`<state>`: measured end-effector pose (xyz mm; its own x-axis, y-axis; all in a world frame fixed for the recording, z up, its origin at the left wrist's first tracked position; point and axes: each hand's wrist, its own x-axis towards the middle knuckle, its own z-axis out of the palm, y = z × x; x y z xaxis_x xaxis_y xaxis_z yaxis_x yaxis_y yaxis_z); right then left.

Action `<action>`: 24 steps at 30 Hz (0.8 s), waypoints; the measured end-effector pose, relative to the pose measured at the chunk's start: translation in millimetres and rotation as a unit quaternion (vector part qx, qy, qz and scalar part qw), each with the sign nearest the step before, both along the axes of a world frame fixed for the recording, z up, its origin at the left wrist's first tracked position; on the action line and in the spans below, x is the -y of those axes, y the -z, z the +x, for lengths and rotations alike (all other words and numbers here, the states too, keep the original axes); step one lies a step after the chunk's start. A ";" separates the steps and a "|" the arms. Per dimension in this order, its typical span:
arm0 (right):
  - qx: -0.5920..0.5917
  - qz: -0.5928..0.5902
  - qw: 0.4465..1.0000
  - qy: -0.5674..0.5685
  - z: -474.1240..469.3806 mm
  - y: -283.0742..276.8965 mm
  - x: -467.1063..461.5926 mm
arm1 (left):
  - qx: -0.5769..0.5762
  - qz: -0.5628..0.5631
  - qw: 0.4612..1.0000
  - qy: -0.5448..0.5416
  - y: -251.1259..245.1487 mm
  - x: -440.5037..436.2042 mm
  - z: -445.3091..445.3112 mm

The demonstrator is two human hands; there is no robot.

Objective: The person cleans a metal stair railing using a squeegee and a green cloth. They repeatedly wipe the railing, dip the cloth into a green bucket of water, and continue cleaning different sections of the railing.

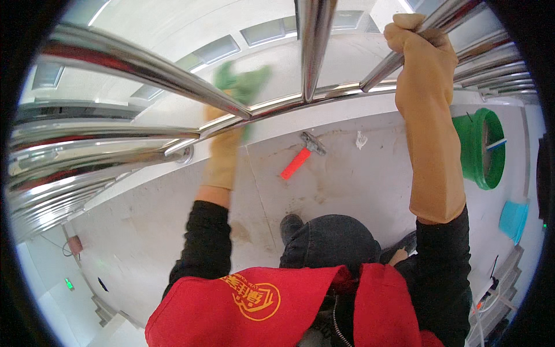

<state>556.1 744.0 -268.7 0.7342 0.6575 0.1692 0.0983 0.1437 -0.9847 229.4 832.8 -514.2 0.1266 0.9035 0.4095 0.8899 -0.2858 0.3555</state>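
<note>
Both my hands wear tan rubber gloves. My left hand [223,143] reaches past the bottom rail [277,106] of a stainless-steel railing, between its upright bars. It holds a green cloth [243,80] on the far side. Motion blurs the hand and cloth, and a polished bar [173,78] partly covers them. High on the right, my right hand [418,37] is closed around another steel bar [383,71]. Below the railing, a hammer [303,154] with a bright red-orange handle lies on the floor.
A crumpled white scrap [361,140] lies right of the hammer. A green bucket [470,147] stands by my right forearm, with a blue-and-white handle inside. Farther right are a light-blue plastic item [514,221] and steps [514,271]. Windows [262,32] show beyond the railing.
</note>
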 end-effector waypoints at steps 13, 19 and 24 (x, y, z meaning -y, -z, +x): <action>0.417 -0.225 0.866 -0.158 116.1 1.9 166.1 | 0.021 -0.060 0.998 -0.015 12.8 36.7 16.3; 0.508 -0.351 0.787 0.013 260.5 24.8 308.7 | -0.106 0.026 0.990 0.092 30.8 40.8 194.2; 0.532 -0.431 0.723 -0.087 320.6 69.5 331.9 | -0.178 -0.025 0.981 0.076 29.3 42.7 253.4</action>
